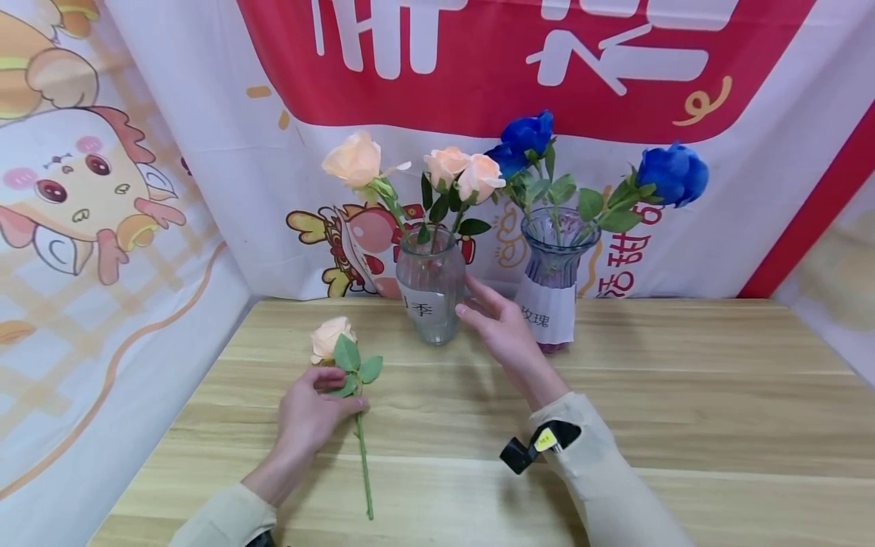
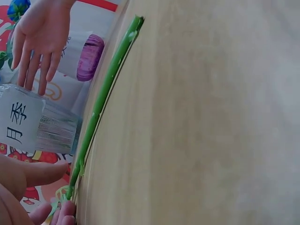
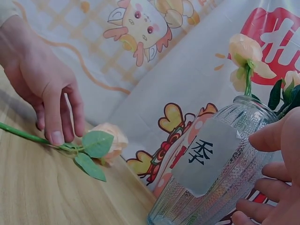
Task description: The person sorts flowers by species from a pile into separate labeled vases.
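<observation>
A peach rose [image 1: 333, 339] with green leaves lies on the wooden table, its stem pointing toward the front edge. My left hand [image 1: 311, 410] is over it, thumb on one side of the stem [image 2: 105, 93] and fingers on the other, with a visible gap between them. In the head view, my right hand [image 1: 502, 327] reaches to the ribbed glass vase [image 1: 431, 277], its extended fingers right at the vase's side. That vase carries a white paper label [image 3: 201, 159] and holds several peach roses [image 1: 481, 178].
Right of the glass vase stands a second vase [image 1: 552, 262] with a white label and a purplish base, holding blue roses [image 1: 673, 175]. A printed cloth [image 1: 205, 152] hangs behind the table [image 1: 683, 425] and down its left side.
</observation>
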{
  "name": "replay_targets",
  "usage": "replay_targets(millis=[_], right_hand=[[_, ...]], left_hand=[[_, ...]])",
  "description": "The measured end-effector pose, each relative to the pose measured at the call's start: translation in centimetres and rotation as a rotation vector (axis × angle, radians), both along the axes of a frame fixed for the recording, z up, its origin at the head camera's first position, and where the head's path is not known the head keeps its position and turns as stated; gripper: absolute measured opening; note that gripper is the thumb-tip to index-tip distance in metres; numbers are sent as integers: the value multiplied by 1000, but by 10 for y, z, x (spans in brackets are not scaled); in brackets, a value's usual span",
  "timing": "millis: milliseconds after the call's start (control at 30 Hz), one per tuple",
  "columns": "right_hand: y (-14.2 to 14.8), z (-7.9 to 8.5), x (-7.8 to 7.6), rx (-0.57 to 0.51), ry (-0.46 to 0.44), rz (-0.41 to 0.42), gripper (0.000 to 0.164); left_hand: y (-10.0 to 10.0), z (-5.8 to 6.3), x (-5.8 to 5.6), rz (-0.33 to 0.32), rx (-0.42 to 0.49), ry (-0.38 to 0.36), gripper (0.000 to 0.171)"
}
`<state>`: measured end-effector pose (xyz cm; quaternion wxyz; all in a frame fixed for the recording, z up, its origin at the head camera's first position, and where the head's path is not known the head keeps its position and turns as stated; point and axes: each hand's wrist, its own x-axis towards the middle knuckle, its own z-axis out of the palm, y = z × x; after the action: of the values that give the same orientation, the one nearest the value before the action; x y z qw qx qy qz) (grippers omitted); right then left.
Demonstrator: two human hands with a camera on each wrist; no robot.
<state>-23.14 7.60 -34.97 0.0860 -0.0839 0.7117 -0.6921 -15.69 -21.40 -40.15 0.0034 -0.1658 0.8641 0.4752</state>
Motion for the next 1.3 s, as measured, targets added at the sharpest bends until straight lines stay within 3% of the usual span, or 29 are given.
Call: replay_targets(millis=[300, 867, 1000, 1133, 1300], right_hand=[[1, 0, 0, 4, 4, -1, 65], [1, 0, 0, 8, 0, 5, 65], [1, 0, 1, 14, -7, 3, 65], [0, -1, 1, 14, -11, 6, 65], [1, 1, 1, 12, -9, 8, 65]], left_hand=[[9, 1, -3, -48, -106, 5, 73], [7, 4, -2, -105, -204, 38, 46], [5, 3, -3, -90, -106, 28, 46], [1, 7, -7, -56, 133, -6, 51], [1, 21, -18, 4, 405, 11, 53]])
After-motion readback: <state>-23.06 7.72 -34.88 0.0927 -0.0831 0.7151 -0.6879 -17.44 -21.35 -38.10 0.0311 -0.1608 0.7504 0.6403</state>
